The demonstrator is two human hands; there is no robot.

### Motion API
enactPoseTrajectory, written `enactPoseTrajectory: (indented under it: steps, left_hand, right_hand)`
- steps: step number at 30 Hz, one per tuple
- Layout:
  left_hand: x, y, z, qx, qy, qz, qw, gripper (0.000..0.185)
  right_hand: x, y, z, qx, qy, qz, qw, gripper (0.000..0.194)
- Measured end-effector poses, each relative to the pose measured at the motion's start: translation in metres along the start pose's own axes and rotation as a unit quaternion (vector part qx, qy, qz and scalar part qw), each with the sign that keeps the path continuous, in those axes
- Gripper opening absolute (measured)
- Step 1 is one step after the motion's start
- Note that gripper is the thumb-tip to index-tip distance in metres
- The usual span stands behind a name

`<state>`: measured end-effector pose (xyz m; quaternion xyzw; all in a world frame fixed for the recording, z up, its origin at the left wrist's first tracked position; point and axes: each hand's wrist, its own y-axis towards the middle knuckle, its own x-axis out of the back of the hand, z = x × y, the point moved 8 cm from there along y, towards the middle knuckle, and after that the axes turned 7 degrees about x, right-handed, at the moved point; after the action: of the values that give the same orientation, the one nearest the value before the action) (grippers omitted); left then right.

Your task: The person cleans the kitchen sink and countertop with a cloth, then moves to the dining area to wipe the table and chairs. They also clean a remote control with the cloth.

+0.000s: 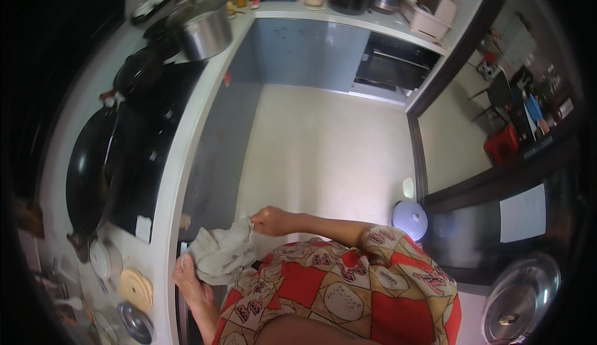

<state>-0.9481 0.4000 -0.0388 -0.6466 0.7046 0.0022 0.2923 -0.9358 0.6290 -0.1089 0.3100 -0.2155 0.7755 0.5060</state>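
Note:
A crumpled, pale grey-white cloth stretches between my two hands, close in front of my patterned shirt. My right hand pinches its upper right corner in a closed fist. On the other side, my left hand grips the cloth's left edge, right beside the white countertop edge. Part of the left fingers is hidden behind the fabric. Below the cloth, the grey cabinet front runs along the counter.
On the left counter are a black wok on the cooktop, a large steel pot and several lids, including a yellow lid. A lidded bin stands on the floor by the dark door frame. A glass lid is at lower right.

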Motion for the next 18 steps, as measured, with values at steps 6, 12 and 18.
enactPoseTrajectory:
  steps: [6, 12, 18]
  left_hand:
    - [-0.067, 0.157, 0.037, 0.043, 0.052, 0.095, 0.993, 0.024]
    - [-0.248, 0.246, 0.094, 0.114, 0.057, 0.136, 0.982, 0.021]
    - [-0.472, 0.26, 0.192, 0.141, 0.321, 0.323, 0.879, 0.031]
  right_hand:
    - [0.031, -0.097, -0.251, -0.169, -0.006, -0.31, 0.935, 0.019]
    - [-0.056, -0.409, -0.373, -0.609, -0.169, -0.106, 0.768, 0.024]
    - [-0.148, -0.515, -0.306, -0.732, 0.085, -0.02, 0.676, 0.022]
